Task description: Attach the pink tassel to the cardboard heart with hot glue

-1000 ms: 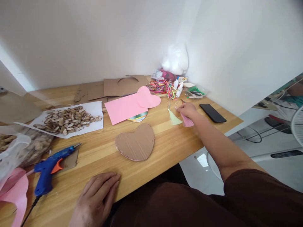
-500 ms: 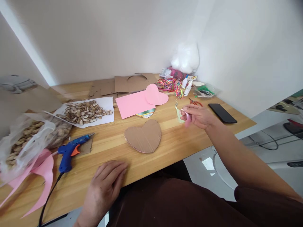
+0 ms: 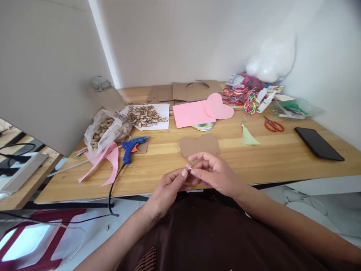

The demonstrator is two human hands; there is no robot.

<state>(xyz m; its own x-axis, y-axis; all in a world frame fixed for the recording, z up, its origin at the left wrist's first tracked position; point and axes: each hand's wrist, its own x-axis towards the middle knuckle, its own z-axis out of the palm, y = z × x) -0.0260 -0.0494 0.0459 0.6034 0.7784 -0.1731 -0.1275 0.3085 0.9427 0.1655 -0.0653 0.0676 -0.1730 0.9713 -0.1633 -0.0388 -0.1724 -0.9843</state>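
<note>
Both hands meet in front of my body at the table's front edge. My left hand [image 3: 173, 182] is closed, thumb and fingers pinching the small beaded top of a pinkish-purple tassel [image 3: 189, 168]. My right hand [image 3: 211, 173] is closed on the same tassel, most of which is hidden by the fingers. Just beyond the hands lies a heart-shaped cardboard piece [image 3: 199, 146], its lower part covered by my right hand. A pale green tassel [image 3: 249, 136] rests on the table to the right, near red-handled pliers or scissors [image 3: 273, 125].
To the left are a blue glue gun [image 3: 130, 148], pink paper scraps [image 3: 113, 156], a bag of nut shells [image 3: 103, 130] and loose shells [image 3: 145, 115] on white paper. Pink paper [image 3: 188, 113], colourful cords [image 3: 239, 96] and glue bottles [image 3: 266, 102] lie behind. A phone [image 3: 318, 144] is at right.
My right hand has brought the tassel from the right side to the front middle. My left hand has lifted off the table and joined it. The view has swung left.
</note>
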